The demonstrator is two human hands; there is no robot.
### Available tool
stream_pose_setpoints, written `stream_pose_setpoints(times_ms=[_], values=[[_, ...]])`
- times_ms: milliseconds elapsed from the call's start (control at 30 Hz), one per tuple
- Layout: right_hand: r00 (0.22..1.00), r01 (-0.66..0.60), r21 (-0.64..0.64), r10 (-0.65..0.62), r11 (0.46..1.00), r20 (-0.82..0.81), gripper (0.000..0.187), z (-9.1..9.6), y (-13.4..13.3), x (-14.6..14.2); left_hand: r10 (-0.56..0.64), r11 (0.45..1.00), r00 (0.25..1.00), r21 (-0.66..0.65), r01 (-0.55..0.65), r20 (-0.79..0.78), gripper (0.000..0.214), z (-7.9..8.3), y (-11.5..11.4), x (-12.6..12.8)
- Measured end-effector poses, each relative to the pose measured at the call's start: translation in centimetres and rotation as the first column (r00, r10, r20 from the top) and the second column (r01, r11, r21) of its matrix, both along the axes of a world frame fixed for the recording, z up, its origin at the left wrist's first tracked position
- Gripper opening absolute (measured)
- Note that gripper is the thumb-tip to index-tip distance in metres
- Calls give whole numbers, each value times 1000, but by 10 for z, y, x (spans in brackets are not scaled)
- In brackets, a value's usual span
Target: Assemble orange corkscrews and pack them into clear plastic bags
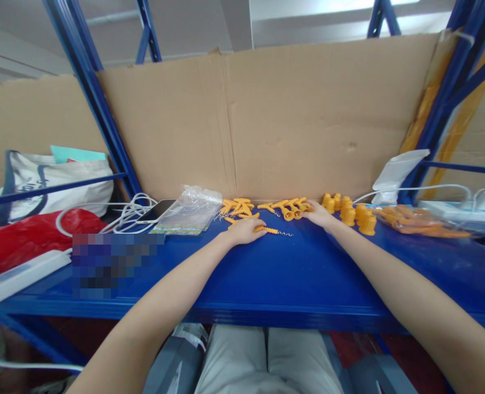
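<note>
My left hand (246, 232) is closed around the yellow handle of a corkscrew (272, 230), whose thin metal spiral points right just above the blue shelf. Beyond that hand lies a pile of yellow corkscrew handles (238, 206), some with metal spirals showing. My right hand (319, 215) is at the right end of a row of yellow plastic corkscrew pieces (287, 208) with round, hollow ends. Its fingers are bent against the last piece, and their tips are partly hidden. Several yellow bell-shaped caps (348, 212) stand upright to the right of it.
A cardboard panel (287, 120) closes off the back of the blue shelf (275, 279). Left are a clear plastic bag (191, 210), a phone (157, 211), white cables (125, 216) and a red bag (74, 221). A bag of orange pieces (418, 220) lies right, near a power strip (455, 210).
</note>
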State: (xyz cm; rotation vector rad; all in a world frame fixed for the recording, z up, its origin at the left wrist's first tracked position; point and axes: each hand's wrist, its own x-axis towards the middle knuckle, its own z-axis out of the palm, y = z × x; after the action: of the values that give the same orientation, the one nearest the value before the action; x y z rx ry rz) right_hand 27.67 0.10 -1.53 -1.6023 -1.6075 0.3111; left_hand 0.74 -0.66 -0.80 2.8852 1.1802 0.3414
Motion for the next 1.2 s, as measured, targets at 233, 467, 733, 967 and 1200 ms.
stream_pose_setpoints(times_ms=[233,467,733,967,1200], values=[[914,268,7,-252,963,-318,55,19,0,32,-20,999,1000,29,19,18,37,-3,5,-1],[869,346,223,-401,911,289,51,15,-12,50,-28,999,999,42,27,34,35,-4,5,-1],[695,411,39,-341,911,633,46,13,-23,38,-25,999,999,45,23,24,35,-3,4,-1],[681,516,93,-473,852,559,40,20,-29,31,-36,998,999,46,35,20,36,-3,5,-1],[683,494,186,-512,849,521,41,18,-28,35,-40,999,999,36,39,37,32,-2,3,-1]])
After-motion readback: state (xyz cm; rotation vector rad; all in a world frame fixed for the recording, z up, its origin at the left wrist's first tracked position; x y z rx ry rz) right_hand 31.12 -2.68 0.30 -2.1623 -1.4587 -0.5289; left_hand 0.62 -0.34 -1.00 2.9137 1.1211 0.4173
